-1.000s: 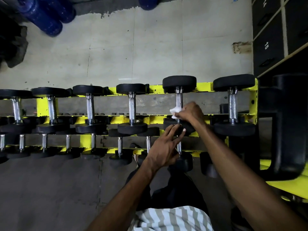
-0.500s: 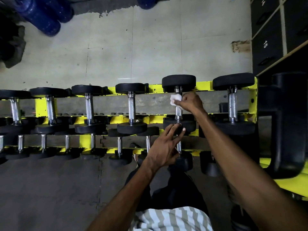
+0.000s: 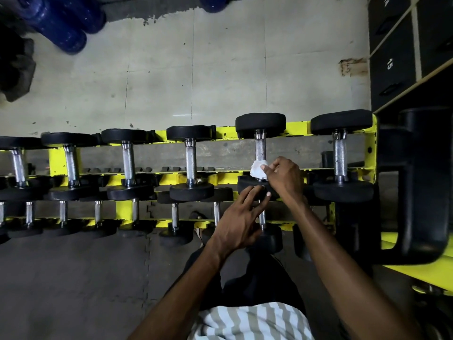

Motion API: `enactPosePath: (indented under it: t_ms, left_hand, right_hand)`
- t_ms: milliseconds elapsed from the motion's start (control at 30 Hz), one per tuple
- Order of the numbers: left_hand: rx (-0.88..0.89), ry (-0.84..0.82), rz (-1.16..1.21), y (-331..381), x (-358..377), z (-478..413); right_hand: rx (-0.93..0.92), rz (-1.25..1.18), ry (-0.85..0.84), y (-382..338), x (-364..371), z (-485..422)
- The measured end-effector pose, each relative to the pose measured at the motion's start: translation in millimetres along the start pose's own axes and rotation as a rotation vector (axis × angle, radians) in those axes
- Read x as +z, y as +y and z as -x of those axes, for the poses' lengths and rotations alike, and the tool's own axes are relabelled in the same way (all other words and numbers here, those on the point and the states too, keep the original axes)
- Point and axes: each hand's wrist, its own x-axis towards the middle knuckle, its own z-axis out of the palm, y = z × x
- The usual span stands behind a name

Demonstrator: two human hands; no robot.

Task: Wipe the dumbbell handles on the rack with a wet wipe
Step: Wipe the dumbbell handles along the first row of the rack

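Observation:
A yellow rack holds rows of black dumbbells with chrome handles. My right hand presses a crumpled white wet wipe around the near end of one chrome handle on the top row, second dumbbell from the right. My left hand has its fingers spread, their tips resting on that dumbbell's near black head. The handle's lower part is hidden by the wipe and my hand.
More dumbbells fill the top row, such as one to the left and one to the right; a lower row sits beneath. A black padded bench part stands right. Blue rollers lie on the floor beyond.
My right hand has slid the wipe back down the handle from its far end to its near end. My left hand has stayed on the dumbbell head.

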Motion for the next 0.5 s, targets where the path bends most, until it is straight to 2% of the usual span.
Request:
enactPosePath:
  t_ms: [67, 200, 300, 433, 500]
  left_hand:
    - [-0.002, 0.004, -0.006, 0, -1, 0]
    - [-0.014, 0.004, -0.005, -1, 0, 0]
    - [-0.018, 0.004, 0.0, 0, 1, 0]
    - [-0.031, -0.002, 0.037, 1, 2, 1]
    - [-0.038, 0.003, 0.043, 2, 2, 1]
  right_hand:
    - [0.043, -0.008, 0.088, -7, 7, 4]
    - [0.185, -0.142, 0.116, -15, 15, 1]
    - [0.307, -0.37, 0.058, -13, 24, -15]
    - [0.349, -0.59, -0.04, -33, 12, -47]
    - [0.449, -0.684, -0.089, -45, 6, -66]
